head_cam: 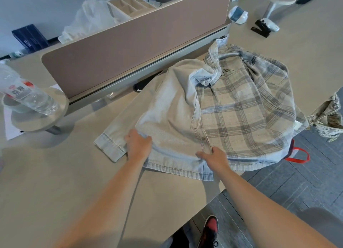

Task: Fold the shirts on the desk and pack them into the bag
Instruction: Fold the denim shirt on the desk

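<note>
A pale blue denim shirt [167, 106] lies spread on the desk [55, 182], one sleeve cuff pointing toward the left. Beside it on the right, partly under its edge, lies a beige and grey plaid shirt [241, 106] that hangs over the desk's right edge. My left hand [138, 143] pinches the denim fabric near the sleeve seam. My right hand [213, 157] grips the denim shirt's front edge near the buttons at the hem. A red handle [298, 155] shows below the plaid shirt at the desk edge; whatever it belongs to is hidden.
A pinkish divider panel [130, 49] runs across the back of the desk. A plastic water bottle [26, 92] lies on a round stand at the left. A camouflage-patterned fabric item [328, 118] sits at the right, off the desk. My red shoe [209, 231] is on the floor below.
</note>
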Motion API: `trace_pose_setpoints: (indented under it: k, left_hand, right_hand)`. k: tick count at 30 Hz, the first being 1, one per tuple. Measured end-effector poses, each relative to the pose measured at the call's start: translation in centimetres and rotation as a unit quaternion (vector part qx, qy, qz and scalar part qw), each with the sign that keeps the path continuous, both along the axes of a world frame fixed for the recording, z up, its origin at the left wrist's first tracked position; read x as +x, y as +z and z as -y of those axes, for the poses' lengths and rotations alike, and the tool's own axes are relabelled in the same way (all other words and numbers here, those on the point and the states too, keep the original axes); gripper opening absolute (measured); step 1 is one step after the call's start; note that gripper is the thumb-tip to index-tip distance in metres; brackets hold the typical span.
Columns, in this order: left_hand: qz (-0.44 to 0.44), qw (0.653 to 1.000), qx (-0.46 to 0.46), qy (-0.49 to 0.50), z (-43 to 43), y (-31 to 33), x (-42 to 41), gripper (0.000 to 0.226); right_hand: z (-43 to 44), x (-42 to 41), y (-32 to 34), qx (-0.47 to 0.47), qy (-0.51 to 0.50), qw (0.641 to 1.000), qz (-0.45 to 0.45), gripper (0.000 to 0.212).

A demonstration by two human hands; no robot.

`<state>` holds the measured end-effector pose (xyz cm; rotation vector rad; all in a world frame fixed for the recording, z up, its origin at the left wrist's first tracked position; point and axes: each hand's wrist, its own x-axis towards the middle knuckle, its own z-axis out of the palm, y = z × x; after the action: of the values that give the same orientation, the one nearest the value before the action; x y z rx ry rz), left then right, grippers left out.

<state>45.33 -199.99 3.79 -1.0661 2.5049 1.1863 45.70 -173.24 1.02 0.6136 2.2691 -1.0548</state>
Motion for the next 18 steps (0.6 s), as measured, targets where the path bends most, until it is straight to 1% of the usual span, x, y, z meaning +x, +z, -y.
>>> trace_pose_setpoints:
  k: [1,2,3,4,6,7,8,9,10,11,12,13,15,18]
  left_hand:
    - [0.027,1.0,0.0,0.011,0.2,-0.6,0.6,0.049]
    - [0.053,0.998,0.007,0.016,0.3,-1.2,1.2,0.05]
    - [0.072,0.997,0.026,0.023,0.6,-2.1,1.7,0.05]
    - [0.086,0.995,0.048,0.03,1.1,-3.4,2.1,0.052]
    - [0.091,0.992,0.074,0.043,2.5,-8.2,2.8,0.062]
    - [0.085,0.992,0.081,0.048,2.4,-8.0,3.2,0.064]
    - [0.073,0.992,0.091,0.055,2.1,-7.9,3.6,0.062]
    - [0.064,0.992,0.091,0.057,1.9,-7.8,4.0,0.057]
    - [0.05,0.993,0.086,0.059,0.9,-5.5,4.6,0.048]
    - [0.044,0.994,0.08,0.06,0.8,-5.4,5.0,0.035]
    - [0.045,0.995,0.068,0.059,0.5,-5.0,5.5,0.023]
    - [0.044,0.996,0.057,0.059,0.3,-4.7,6.1,0.016]
    - [0.063,0.997,0.02,0.043,0.3,-4.3,7.4,0.016]
    - [0.093,0.995,-0.031,0.015,0.8,-3.1,9.2,0.026]
  right_hand:
    - [-0.2,0.5,-0.4,0.009,0.013,1.0,0.013,0.066]
    - [-0.3,1.0,-0.6,0.019,0.031,0.999,0.021,0.062]
    - [-0.4,1.3,-0.7,0.042,0.057,0.997,0.02,0.054]
    - [-0.3,1.5,-0.7,0.087,0.094,0.992,0.008,0.045]
    - [-0.2,1.9,-1.0,0.202,0.169,0.964,-0.037,0.033]
    - [-0.3,2.1,-1.6,0.235,0.186,0.953,-0.051,0.03]
    - [-0.4,2.5,-1.9,0.244,0.189,0.95,-0.052,0.028]
    - [-0.6,2.8,-2.6,0.239,0.184,0.952,-0.049,0.03]
    - [-1.0,3.1,-3.1,0.232,0.18,0.954,-0.057,0.032]
    - [-1.3,3.5,-3.4,0.229,0.178,0.954,-0.071,0.03]
    - [-1.5,3.8,-3.5,0.229,0.173,0.954,-0.084,0.024]
    - [-1.7,4.1,-3.4,0.225,0.165,0.956,-0.094,0.017]
    - [-1.9,4.9,-2.5,0.232,0.177,0.952,-0.089,0.018]
    - [-2.2,7.2,-1.2,0.223,0.245,0.942,-0.053,0.01]
